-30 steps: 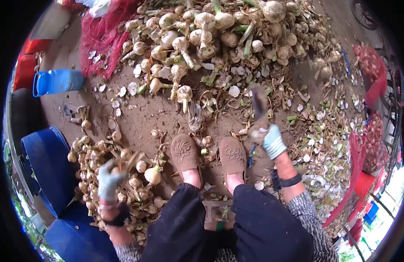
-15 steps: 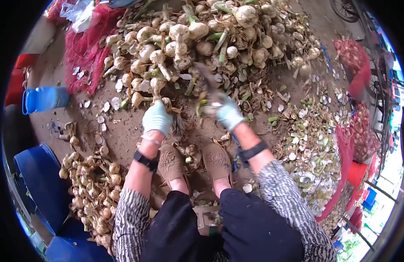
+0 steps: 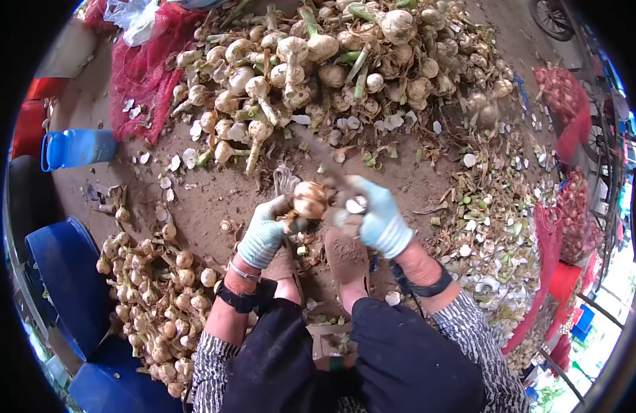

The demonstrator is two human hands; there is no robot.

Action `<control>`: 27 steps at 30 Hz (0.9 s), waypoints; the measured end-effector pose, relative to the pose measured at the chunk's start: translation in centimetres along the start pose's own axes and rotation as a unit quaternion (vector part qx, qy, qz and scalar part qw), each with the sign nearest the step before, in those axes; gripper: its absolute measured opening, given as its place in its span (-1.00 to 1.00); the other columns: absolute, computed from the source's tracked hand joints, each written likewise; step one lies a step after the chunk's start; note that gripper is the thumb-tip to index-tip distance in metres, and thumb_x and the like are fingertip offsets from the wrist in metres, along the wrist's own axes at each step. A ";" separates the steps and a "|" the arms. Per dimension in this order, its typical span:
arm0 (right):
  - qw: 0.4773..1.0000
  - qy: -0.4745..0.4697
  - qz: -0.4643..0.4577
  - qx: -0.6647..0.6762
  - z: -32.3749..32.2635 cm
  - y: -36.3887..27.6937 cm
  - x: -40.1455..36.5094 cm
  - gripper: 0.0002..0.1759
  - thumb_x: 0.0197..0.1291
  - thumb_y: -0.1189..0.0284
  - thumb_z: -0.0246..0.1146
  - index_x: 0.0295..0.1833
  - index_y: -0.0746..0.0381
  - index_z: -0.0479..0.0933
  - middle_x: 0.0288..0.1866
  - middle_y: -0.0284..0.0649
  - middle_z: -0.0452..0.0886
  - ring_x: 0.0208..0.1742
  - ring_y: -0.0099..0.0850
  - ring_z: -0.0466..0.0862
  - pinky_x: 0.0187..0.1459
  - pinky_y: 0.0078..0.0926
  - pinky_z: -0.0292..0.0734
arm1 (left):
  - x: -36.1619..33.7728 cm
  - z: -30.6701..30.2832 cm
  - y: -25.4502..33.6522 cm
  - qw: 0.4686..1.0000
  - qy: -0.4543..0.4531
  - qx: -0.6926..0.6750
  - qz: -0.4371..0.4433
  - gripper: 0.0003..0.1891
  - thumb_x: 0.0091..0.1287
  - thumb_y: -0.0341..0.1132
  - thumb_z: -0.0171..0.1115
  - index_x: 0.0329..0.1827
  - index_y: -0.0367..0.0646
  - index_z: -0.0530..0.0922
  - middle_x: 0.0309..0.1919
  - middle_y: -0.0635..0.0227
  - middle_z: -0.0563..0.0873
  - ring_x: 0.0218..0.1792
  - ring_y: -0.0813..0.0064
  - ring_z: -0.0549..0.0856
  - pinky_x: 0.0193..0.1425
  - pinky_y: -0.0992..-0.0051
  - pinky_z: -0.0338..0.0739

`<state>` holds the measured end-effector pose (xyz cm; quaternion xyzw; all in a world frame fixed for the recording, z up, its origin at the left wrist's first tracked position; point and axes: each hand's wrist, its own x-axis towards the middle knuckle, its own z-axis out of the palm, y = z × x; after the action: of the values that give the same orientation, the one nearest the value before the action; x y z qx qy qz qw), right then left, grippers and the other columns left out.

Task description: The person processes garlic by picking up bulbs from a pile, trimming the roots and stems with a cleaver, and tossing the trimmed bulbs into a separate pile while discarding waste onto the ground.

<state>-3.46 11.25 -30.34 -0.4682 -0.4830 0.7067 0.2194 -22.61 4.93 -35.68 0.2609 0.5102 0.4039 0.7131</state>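
We see the left hand (image 3: 263,230) in a pale glove, its fingers bent around one brownish bulb (image 3: 309,199), which is held above the ground between both hands, in front of the shoes (image 3: 347,255). The right hand (image 3: 383,219) has its fingers closed about a knife (image 3: 325,155); the blade is blurred, and whether it touches the bulb we cannot tell.

On the right side, an upper mesh sack (image 3: 558,89) and a lower mesh sack (image 3: 576,213) contain many bulbs, visible through the netting. On the left we find a blue jug (image 3: 84,147) and, nearer to us, a blue tub (image 3: 63,272); the contents of these two we cannot see. A red net (image 3: 142,79) lies beside the large heap (image 3: 345,62), with some white peels upon it.
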 end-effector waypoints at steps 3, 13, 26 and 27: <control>0.941 0.023 -0.203 -0.269 1.5 1.4 0.8 -0.66 -0.13 0.42 0.37 -0.24 0.35 0.46 -0.33 -0.07 0.51 -0.36 -0.10 0.57 -0.35 -0.35 0.48 | -1.0 0.5 2.9 0.995 -0.034 0.098 -0.008 -0.48 -0.13 -0.41 0.43 -0.03 -0.30 0.50 -0.21 0.42 0.63 -0.19 0.64 0.55 -0.07 0.59 0.47; 0.877 0.021 -0.189 -0.441 1.4 2.4 -1.8 -0.66 -0.29 0.53 0.25 -0.25 0.26 0.47 -0.30 -0.11 0.50 -0.35 -0.07 0.57 -0.34 -0.25 0.51 | -0.3 -1.1 -1.3 0.998 0.054 0.027 -0.015 -0.39 -0.19 -0.40 0.49 0.01 -0.26 0.46 -0.17 0.38 0.63 -0.16 0.57 0.58 -0.01 0.50 0.50; 0.875 0.044 -0.207 -0.436 2.2 4.6 -0.7 -0.60 -0.43 0.54 0.30 -0.30 0.24 0.44 -0.34 -0.07 0.47 -0.36 -0.04 0.53 -0.37 -0.21 0.47 | -0.7 0.0 -1.5 0.992 0.047 -0.042 0.108 -0.44 0.11 -0.37 0.30 0.15 -0.36 0.31 -0.13 0.26 0.62 -0.14 0.54 0.60 -0.03 0.51 0.52; 0.874 0.046 -0.200 -0.442 2.3 4.3 -0.8 -0.61 -0.42 0.54 0.30 -0.30 0.24 0.44 -0.33 -0.07 0.47 -0.36 -0.03 0.53 -0.36 -0.21 0.47 | -0.6 -0.2 -1.7 0.992 0.055 -0.068 0.091 -0.45 0.12 -0.37 0.28 0.16 -0.36 0.30 -0.13 0.26 0.62 -0.14 0.53 0.60 -0.03 0.50 0.52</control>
<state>-4.55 7.68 -33.57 -0.4419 -0.8174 0.3387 0.1481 -22.38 3.49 -36.83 0.2344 0.4939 0.5144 0.6607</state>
